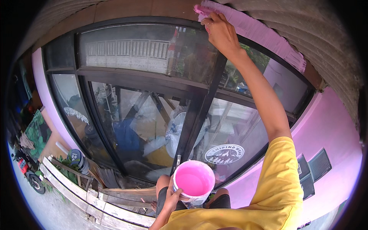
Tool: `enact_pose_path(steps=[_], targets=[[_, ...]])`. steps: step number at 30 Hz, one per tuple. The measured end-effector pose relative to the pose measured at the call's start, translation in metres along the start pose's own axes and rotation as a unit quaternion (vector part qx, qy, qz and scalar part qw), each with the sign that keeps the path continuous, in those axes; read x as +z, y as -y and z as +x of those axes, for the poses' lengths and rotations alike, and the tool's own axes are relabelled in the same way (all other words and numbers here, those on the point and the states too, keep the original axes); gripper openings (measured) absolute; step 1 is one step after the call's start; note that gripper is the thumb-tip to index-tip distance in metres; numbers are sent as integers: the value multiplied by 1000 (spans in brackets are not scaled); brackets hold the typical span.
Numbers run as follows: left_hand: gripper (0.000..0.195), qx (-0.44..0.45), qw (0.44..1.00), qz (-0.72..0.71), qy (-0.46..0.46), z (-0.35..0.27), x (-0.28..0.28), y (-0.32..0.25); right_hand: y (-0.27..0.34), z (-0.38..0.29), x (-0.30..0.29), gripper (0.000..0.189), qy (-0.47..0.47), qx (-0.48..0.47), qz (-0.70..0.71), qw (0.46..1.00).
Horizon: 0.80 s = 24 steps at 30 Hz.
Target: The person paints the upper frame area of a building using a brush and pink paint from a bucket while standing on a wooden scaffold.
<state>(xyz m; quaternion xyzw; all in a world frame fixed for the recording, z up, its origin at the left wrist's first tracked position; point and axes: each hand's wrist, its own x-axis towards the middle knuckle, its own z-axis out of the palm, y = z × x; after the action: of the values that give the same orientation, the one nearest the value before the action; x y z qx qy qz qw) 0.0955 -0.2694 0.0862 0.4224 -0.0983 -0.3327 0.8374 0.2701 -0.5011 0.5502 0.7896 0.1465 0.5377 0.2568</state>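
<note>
My right hand (222, 33) is raised high and grips a paintbrush (202, 10) loaded with pink paint. Its bristles rest against the board (138, 11) above the dark window frame, where brown surface meets a streaky pink painted strip (258, 33). Spots of pink mark my fingers. Low in front of my body, my left hand (173, 198) holds a white plastic bucket (199, 198) by its side, thumb near the rim. Bright pink paint (191, 183) lies inside the bucket. The brush handle is mostly hidden by my right hand.
A glazed door (143, 82) and dark-framed panes stand before me. Corrugated roofing (310, 26) hangs close above the strip. Below left are a weathered wooden bench (100, 204), another bucket (79, 161) and a parked motorcycle (28, 172). Ventilation blocks (319, 165) sit in the pink wall at right.
</note>
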Motion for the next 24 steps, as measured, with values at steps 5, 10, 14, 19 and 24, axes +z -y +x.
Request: enact_pose_path(steps=[5, 10, 14, 19, 24], targets=[[73, -9, 1000, 2, 1, 2, -1, 4, -20, 25, 9, 23, -79, -22, -66, 994], [74, 0, 1000, 14, 7, 3, 1, 0, -15, 30, 19, 22, -15, -30, -81, 996], [74, -1, 1000, 14, -7, 3, -1, 4, -7, 17, 13, 18, 32, -81, -30, 996], [73, -2, 1000, -3, -9, 4, -6, 9, -4, 17, -5, 18, 27, -18, -27, 999], [72, -29, 999, 19, -7, 4, -4, 6, -25, 25, 20, 19, -81, -36, -49, 995]])
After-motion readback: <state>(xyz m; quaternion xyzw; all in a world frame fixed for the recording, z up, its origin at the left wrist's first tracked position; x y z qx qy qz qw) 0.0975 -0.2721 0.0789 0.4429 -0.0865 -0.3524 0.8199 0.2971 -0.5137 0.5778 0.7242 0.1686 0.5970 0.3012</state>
